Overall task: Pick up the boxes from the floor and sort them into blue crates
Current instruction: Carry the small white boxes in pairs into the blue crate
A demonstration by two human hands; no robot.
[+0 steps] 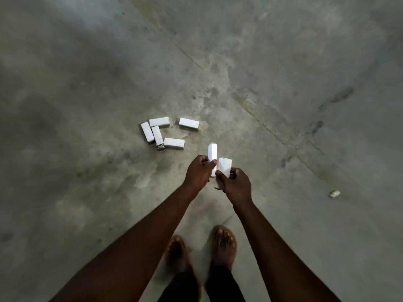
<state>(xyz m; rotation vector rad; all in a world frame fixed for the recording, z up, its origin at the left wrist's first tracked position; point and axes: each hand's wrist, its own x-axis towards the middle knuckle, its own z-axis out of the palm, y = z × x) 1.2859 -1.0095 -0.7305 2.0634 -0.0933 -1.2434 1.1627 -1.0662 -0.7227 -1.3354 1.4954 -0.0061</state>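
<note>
While the left hand pinches one white box by its lower end and the right hand grips a second box just beside it, both boxes hang above the concrete floor a little ahead of the sandalled feet. Each held box runs lengthwise away from the feet, free end forward. Five more boxes lie flat farther ahead of the feet and to their left, at mixed angles. No blue crate shows, so I'd say most of the sorting remains.
</note>
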